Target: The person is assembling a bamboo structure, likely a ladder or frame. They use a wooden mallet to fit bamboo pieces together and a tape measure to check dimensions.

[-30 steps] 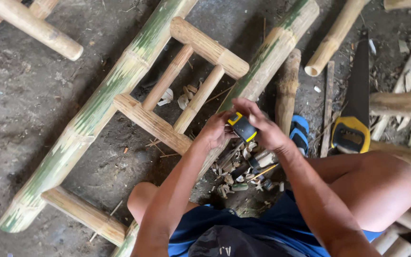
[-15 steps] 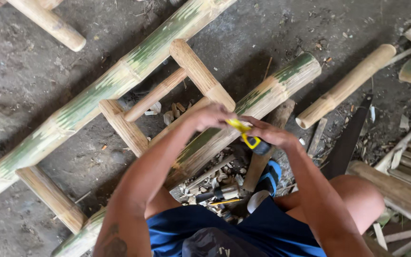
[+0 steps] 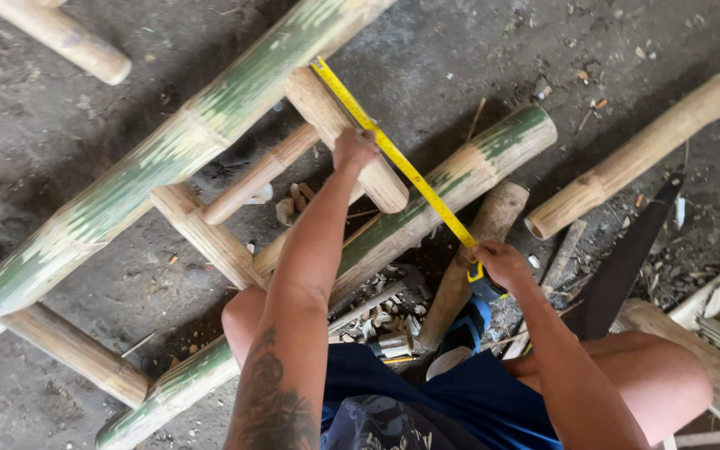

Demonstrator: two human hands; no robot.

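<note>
Fingers of the left hand (image 3: 355,150) are pinched on the yellow measuring tape (image 3: 393,157), pressed against a pale bamboo rung (image 3: 339,133). Over at the right hand (image 3: 500,265), fingers are curled shut around the tape's case (image 3: 485,287), and the blade is stretched taut, slanting between the two green bamboo rails (image 3: 210,133). A handsaw (image 3: 627,258) is seen lying just beside the right knee.
</note>
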